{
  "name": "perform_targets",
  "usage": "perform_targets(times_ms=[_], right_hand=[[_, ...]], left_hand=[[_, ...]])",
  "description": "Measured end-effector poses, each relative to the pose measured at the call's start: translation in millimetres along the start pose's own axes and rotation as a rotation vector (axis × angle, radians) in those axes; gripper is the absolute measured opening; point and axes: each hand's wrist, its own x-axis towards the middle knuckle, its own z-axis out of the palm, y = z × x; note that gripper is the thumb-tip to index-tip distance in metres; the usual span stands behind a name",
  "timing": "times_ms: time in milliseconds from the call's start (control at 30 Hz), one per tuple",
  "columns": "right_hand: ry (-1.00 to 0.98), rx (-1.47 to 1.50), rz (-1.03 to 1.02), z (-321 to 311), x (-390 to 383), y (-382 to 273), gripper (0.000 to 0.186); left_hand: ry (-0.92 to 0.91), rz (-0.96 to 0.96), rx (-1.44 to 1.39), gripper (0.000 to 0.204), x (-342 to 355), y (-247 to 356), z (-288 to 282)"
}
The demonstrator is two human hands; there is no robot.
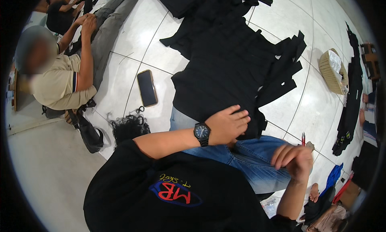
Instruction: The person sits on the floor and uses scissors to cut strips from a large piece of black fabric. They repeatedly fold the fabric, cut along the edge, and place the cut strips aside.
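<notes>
My left hand (229, 125), a dark watch on its wrist, lies flat with fingers stretched out on the near edge of a black garment (219, 67). The cloth spreads over my lap and the floor, with several narrow strips or straps at its right side. My right hand (293, 159) is raised over my right knee, right of the cloth, its fingers curled in and slightly blurred. A small pair of red-handled snips (303, 140) sticks up from behind that hand, points upward, and appears to be held in it.
A phone (147, 88) lies on the tiled floor to the left, near a dark tangle of threads (130, 130). To the right stand a woven basket (333, 73) and a long black cloth (350, 99). Another person (60, 77) sits at the left, handling grey cloth.
</notes>
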Motion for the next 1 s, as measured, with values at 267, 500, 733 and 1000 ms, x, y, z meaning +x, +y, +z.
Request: perform_targets(times_ms=[267, 500, 733, 1000], right_hand=[[-0.019, -1.773, 0.253, -21.2, -3.6, 27.8, 0.028], [0.262, -1.561, 0.497, -82.3, -54.3, 5.5, 0.038], [0.318, -0.575, -0.225, 2.2, 38.0, 14.3, 0.035], [-0.019, -1.832, 0.179, -63.2, -21.6, 22.2, 0.027]], left_hand=[[0.021, -0.128, 0.112, 0.036, -14.1, -18.2, 5.9], [-0.001, -0.153, 0.085, 0.036, -15.6, -15.3, 10.9], [0.093, -0.259, 0.041, 0.044, -22.4, -20.4, -17.6], [0.076, -0.232, 0.060, 0.037, -32.6, -25.0, -7.7]])
